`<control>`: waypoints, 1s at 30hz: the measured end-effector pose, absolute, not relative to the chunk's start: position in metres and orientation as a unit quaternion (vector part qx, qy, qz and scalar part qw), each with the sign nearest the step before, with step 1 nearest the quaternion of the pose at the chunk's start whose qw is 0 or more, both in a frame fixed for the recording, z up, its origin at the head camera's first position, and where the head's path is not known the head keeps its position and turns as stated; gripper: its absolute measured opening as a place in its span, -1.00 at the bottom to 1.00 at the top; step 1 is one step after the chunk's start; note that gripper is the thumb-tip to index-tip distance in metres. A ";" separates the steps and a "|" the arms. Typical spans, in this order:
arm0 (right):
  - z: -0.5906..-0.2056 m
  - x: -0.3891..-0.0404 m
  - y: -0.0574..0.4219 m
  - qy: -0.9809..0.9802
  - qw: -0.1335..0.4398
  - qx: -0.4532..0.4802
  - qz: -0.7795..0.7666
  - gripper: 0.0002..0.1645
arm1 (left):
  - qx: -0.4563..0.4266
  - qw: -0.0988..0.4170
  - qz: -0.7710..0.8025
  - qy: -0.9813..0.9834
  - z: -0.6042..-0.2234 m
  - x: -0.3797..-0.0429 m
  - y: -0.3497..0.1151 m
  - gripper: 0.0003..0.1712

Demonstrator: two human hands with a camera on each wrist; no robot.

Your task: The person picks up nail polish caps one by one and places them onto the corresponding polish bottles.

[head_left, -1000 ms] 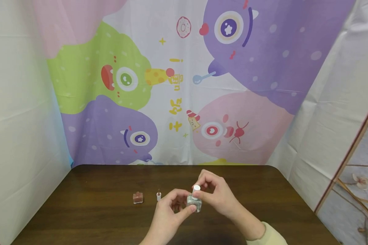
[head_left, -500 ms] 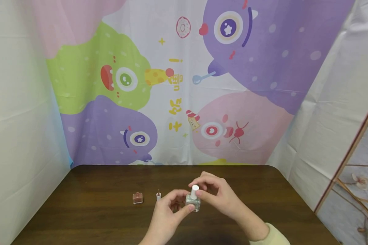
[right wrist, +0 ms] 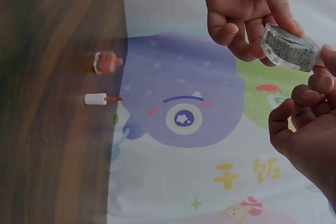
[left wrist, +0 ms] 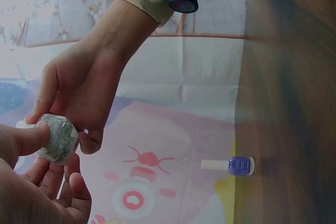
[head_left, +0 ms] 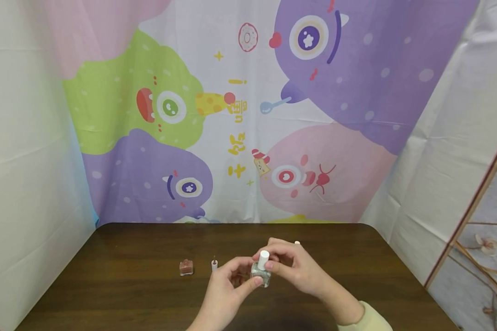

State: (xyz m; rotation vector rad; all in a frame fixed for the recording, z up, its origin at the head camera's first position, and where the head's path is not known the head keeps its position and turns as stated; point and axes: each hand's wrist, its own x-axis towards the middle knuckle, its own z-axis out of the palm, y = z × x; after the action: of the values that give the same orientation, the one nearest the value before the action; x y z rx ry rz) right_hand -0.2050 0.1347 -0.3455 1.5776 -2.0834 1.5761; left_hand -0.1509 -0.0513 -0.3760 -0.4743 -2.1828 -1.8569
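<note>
My left hand (head_left: 232, 280) holds a clear nail polish bottle (left wrist: 59, 140) of grey, dark-speckled polish between thumb and fingers, above the table. The bottle's tall white cap (head_left: 263, 260) is on its neck and tilts slightly. My right hand (head_left: 296, 266) pinches this cap from the right; part of its grip is hidden in the head view. Left of the hands on the table stands an uncapped bottle of brownish-pink nail polish (head_left: 186, 267). Next to it, a white cap with its brush (head_left: 214, 265) stands brush up, partly close behind my left hand.
A purple nail polish bottle (left wrist: 240, 166) with a white cap stands upright on the dark wooden table (head_left: 141, 299). In the head view only its cap top (head_left: 297, 242) shows behind my right hand. A cartoon-print curtain (head_left: 248, 138) hangs behind the table.
My right fingers have shifted round the white cap and the hand has dipped a little, so the purple bottle's cap top now shows behind it. The speckled bottle has moved slightly left.
</note>
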 end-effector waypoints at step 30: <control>-0.345 -0.203 0.132 -0.715 0.069 0.446 0.533 -0.83 | -0.150 0.104 -0.655 -0.733 -0.375 -0.152 -0.051 -0.70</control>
State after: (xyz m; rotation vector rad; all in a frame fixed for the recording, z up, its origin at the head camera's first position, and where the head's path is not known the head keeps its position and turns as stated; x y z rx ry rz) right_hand -0.2028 0.1323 -0.3454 1.3442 -2.1543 1.6050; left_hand -0.1516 -0.0509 -0.3753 -0.4437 -2.1627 -1.9324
